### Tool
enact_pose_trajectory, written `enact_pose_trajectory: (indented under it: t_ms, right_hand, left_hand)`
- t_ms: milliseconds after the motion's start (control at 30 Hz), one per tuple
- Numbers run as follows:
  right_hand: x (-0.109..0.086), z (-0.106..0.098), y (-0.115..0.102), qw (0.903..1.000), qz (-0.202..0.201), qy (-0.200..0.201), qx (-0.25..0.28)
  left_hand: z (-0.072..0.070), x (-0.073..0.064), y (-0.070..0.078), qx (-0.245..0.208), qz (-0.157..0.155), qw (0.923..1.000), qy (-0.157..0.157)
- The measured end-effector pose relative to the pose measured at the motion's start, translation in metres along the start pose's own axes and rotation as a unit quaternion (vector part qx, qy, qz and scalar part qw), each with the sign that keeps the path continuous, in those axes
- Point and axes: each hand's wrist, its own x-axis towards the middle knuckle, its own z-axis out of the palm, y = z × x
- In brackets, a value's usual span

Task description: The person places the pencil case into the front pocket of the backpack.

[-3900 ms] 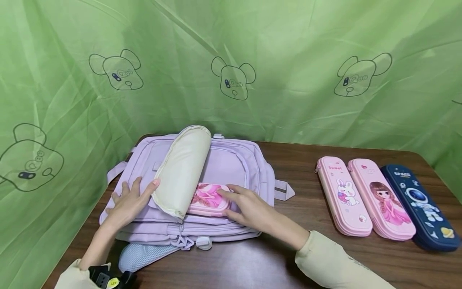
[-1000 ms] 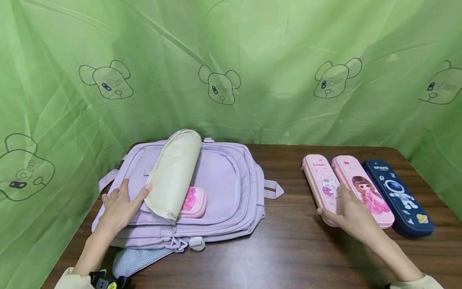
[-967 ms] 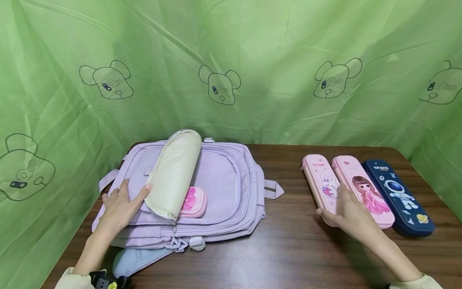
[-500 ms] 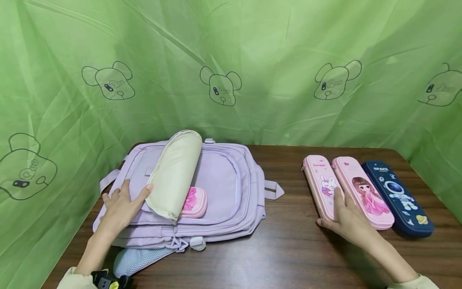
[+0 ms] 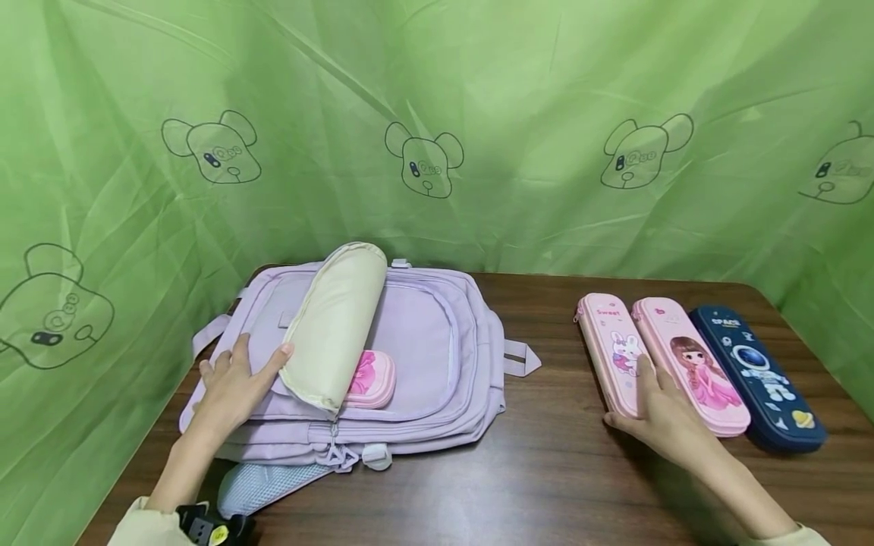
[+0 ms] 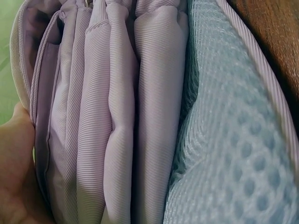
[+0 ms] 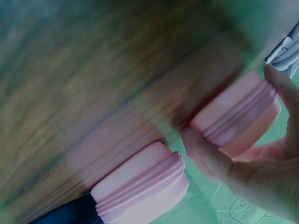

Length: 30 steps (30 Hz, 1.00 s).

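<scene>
My left hand [image 5: 232, 387] rests with spread fingers on a lilac backpack [image 5: 416, 341] lying flat, its thumb against the folded-back flap with cream lining [image 5: 334, 326]. A pink pencil case [image 5: 375, 379] pokes out from under this flap, the rest of it hidden. At the right, my right hand [image 5: 672, 425] grips the near end of a pink rabbit pencil case [image 5: 608, 341], thumb on its left side and fingers on its right. In the right wrist view, thumb and fingers pinch that case's zipped end [image 7: 243, 112]. The left wrist view shows the backpack's layered side [image 6: 93, 121].
Beside the rabbit case lie a pink princess pencil case [image 5: 683, 341] and a navy astronaut pencil case [image 5: 730, 349], side by side. The brown wooden table [image 5: 532, 470] backs onto a green curtain [image 5: 519, 212]. A blue mesh strap [image 5: 266, 485] sticks out under the backpack.
My right hand has left the pink case in the backpack, which sits further under the flap, and crossed right to the rabbit case, then shifted slightly to its near end. The left hand stays.
</scene>
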Motion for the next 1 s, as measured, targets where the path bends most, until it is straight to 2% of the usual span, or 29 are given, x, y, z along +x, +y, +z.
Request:
enact_pose_trajectory:
  t_ms: [200, 333, 500, 633, 733, 900, 1000]
  right_hand:
    - [0.001, -0.011, -0.003, 0.9999, 0.005, 0.012, 0.008]
    - [0.004, -0.017, -0.006, 0.999, 0.001, 0.042, 0.012]
    - [0.006, -0.02, -0.01, 0.997, -0.02, 0.074, 0.008]
    - [0.01, -0.024, -0.015, 0.9939, -0.054, 0.096, 0.008]
    - [0.012, -0.027, -0.021, 0.9914, -0.07, 0.106, 0.029]
    - [0.016, -0.031, -0.037, 0.9862, -0.082, 0.109, 0.093]
    - [0.02, -0.031, -0.047, 0.9797, -0.112, 0.117, 0.117]
  left_hand:
    - [0.0, 0.002, 0.002, -0.005, 0.001, 1.0, 0.001]
    - [-0.001, 0.002, 0.003, -0.007, 0.0, 1.0, -0.003]
    - [-0.001, 0.0, 0.0, -0.013, -0.002, 0.9999, -0.011]
    - [0.002, -0.001, -0.002, -0.016, -0.007, 0.9998, -0.008]
    - [0.002, -0.002, -0.003, -0.016, -0.009, 0.9998, -0.007]
    - [0.001, -0.002, -0.002, -0.017, -0.006, 0.9998, -0.006]
    - [0.0, -0.002, 0.0, -0.018, -0.005, 0.9998, -0.005]
